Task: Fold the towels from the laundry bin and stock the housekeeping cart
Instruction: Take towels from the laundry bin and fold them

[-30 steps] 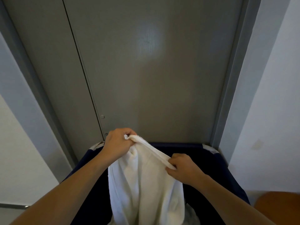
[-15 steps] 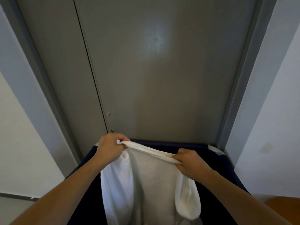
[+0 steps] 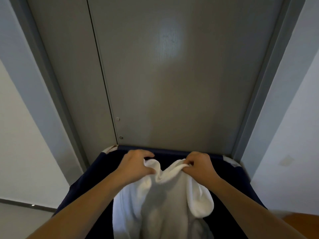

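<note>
Both hands clamp the top edge of one white towel (image 3: 165, 195): the left hand (image 3: 136, 165) and the right hand (image 3: 200, 165) each curl fingers round a bunched corner. It hangs over the dark blue laundry bin (image 3: 172, 150), near its far edge, before a grey door (image 3: 172, 83).

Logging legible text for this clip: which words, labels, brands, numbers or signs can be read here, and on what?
None: no readable text shows on the grey door, the navy laundry bin, the white towel or the walls.
</note>
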